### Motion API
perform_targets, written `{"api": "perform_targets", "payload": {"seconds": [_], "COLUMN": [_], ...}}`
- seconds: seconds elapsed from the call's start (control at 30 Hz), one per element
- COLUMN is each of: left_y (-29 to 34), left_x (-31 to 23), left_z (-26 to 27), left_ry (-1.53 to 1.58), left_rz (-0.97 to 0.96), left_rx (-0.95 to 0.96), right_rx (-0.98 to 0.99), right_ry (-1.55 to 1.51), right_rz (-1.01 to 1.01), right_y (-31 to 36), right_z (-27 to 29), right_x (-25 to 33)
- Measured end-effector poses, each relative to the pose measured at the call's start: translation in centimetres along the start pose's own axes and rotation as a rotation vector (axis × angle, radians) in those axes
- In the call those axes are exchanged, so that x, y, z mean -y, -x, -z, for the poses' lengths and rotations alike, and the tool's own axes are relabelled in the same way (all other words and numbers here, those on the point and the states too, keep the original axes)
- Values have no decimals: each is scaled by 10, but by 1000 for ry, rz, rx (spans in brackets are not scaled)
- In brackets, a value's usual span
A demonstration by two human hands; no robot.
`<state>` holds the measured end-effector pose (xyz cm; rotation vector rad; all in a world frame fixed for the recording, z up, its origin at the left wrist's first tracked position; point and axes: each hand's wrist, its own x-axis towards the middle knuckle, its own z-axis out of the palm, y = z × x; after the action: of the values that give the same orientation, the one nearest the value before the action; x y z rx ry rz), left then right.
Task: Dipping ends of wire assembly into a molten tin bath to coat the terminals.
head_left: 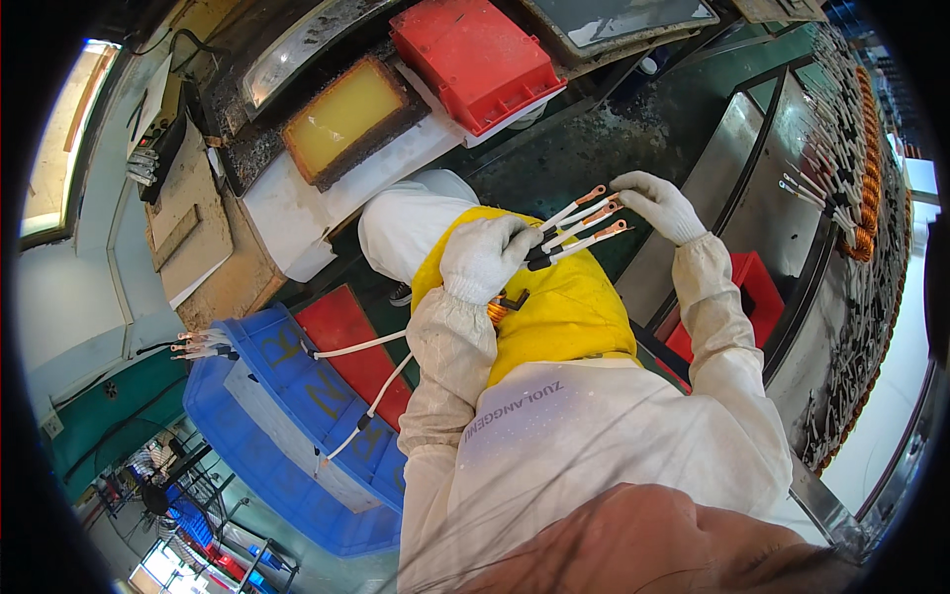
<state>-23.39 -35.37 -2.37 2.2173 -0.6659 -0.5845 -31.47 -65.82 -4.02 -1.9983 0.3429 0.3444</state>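
My left hand (485,259), in a white glove, is closed around several white cables (566,236) with black sleeves near the grip. The cables fan out to the right over the yellow cloth (564,312) on my lap and end in bare copper lugs (614,229). At those ends is my gloved right hand (661,205), its fingers and thumb bent together against the upper lugs. Below my left hand an orange wire bundle with a black piece (513,301) shows, partly hidden by the wrist. More white cable (361,346) runs left from behind my left forearm.
A blue bin (297,436) stands at the left with cable ends over its rim. Ahead are a tray of yellow material (346,111) and a red box (475,61). At the right, many lugged cables with orange coils (866,168) line a bench, above a red bin (757,297).
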Motion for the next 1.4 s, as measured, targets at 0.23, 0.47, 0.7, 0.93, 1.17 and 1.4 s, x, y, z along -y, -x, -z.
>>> {"api": "perform_targets", "payload": {"seconds": [0.23,0.47,0.7,0.93,1.17,1.4], "left_y": [7,2,81,153,151,137], "left_x": [3,53,45,40,38,58], "left_z": [1,-60,-2,20,17,9], "left_ry": [-8,123,244,-686,-979,-746], "left_rz": [45,-238,-70,145,-77,127], "left_rx": [-50,-351,-441,-273,-437,-112], "right_rx": [-362,-100,46,334,390,431], "right_ry": [-305,-22,-13,224,338,478], "right_rz": [316,859,966,977,1107,1318], "right_y": [7,26,2,-44,-53,-61], "right_z": [-23,-103,-186,-186,-177,-171], "right_x": [82,172,141,90,69,64]}}
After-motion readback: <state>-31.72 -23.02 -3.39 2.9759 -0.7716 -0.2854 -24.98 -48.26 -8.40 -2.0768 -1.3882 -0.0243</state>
